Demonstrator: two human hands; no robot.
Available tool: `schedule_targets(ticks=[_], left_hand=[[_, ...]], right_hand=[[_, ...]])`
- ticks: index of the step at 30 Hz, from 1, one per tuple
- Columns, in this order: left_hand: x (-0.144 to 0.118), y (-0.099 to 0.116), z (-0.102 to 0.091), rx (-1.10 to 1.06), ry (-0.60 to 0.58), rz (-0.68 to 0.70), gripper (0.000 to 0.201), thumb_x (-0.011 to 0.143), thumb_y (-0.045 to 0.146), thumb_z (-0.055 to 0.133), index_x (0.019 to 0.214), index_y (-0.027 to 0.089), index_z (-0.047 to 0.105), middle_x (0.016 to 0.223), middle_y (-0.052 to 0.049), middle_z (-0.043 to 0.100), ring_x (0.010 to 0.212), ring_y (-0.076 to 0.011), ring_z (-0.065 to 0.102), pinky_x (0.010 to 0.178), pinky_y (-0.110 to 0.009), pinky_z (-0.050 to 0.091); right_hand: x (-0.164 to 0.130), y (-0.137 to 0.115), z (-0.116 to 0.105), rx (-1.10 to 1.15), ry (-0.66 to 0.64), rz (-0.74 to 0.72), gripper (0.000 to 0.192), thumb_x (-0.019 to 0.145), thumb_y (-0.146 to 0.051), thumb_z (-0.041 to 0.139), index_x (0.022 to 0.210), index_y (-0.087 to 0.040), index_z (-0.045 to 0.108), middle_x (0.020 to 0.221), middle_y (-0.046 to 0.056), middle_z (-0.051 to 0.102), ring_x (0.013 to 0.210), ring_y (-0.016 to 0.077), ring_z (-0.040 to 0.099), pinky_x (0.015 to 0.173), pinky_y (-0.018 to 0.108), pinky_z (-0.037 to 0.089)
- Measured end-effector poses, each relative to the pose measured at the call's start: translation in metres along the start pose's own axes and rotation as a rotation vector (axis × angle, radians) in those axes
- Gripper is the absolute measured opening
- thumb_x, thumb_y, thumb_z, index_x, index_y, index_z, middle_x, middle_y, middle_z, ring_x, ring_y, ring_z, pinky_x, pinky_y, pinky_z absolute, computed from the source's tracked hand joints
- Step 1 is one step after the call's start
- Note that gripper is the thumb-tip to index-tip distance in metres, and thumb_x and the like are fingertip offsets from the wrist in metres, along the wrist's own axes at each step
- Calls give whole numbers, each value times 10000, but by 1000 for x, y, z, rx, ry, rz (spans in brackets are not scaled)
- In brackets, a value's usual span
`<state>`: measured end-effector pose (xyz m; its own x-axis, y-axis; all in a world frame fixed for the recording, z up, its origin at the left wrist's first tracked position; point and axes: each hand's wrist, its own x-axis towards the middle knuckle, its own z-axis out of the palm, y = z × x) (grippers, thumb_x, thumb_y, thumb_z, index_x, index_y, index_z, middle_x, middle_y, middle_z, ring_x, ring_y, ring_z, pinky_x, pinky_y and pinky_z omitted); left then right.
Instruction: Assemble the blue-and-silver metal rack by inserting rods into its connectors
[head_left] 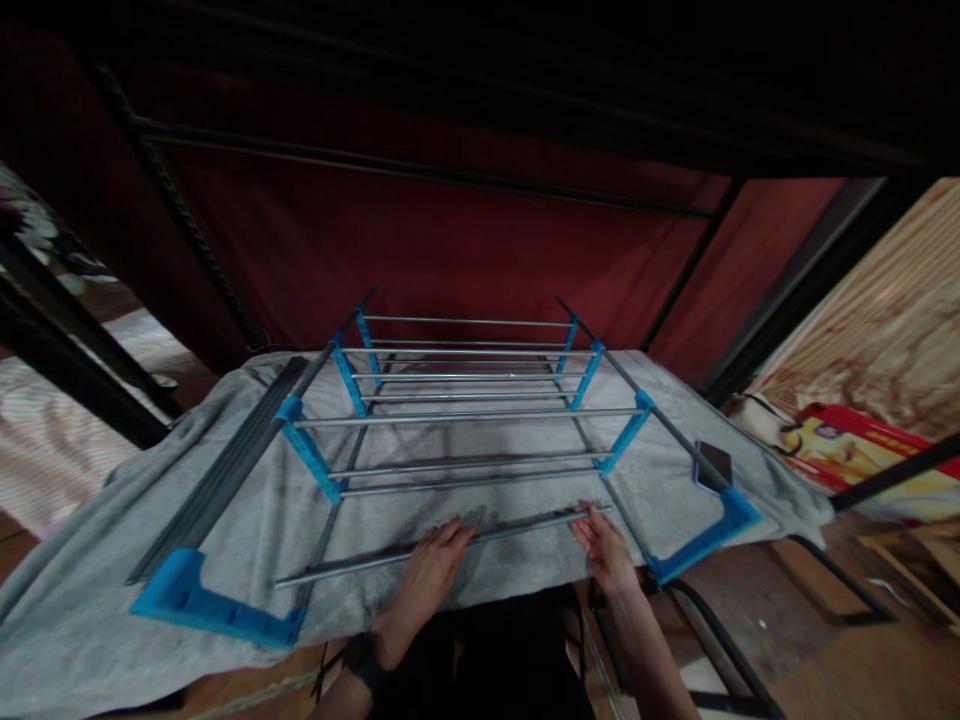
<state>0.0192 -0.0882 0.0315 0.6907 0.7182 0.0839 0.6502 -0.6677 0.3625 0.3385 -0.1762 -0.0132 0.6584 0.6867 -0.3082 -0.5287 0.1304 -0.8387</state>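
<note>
A loose grey metal tube [517,527] lies slantwise at the near side of a partly assembled rack [480,416] of metal tubes and blue plastic brackets. My left hand [435,565] is closed over the tube left of its middle, palm down, with a dark watch on the wrist. Toward the tube's right end, my right hand [604,550] holds it between thumb and fingers. A blue corner piece [217,605] sits at the rack's near left, and another blue corner piece [705,540] at its near right. The tube's left end reaches close to the left corner piece.
Several loose tubes [217,470] lie bundled along the left on the grey blanket [405,540]. A phone [712,466] rests beside the rack's right side. Dark metal frame bars and a red curtain [465,250] surround the surface. A red and yellow package [862,440] is at right.
</note>
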Motion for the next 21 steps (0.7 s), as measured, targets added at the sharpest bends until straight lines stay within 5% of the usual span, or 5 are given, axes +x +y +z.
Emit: schedule_targets(ticks=[11, 21], left_hand=[[7, -20, 12, 71, 41, 10, 413, 992, 173, 363, 1272, 227, 662, 1214, -88, 701, 1057, -221, 670, 1000, -402, 513], [-6, -44, 27, 235, 305, 1, 377, 1013, 231, 380, 1213, 193, 697, 1137, -114, 719, 1006, -264, 675, 912, -426, 522]], right_hand=[[2, -5, 18, 98, 49, 107, 223, 682, -214, 869, 824, -194, 699, 835, 25, 777, 720, 162, 740, 722, 266, 638], [20, -10, 7, 88, 98, 73, 196, 706, -186, 839, 810, -218, 676, 820, 19, 777, 753, 177, 749, 730, 283, 642]])
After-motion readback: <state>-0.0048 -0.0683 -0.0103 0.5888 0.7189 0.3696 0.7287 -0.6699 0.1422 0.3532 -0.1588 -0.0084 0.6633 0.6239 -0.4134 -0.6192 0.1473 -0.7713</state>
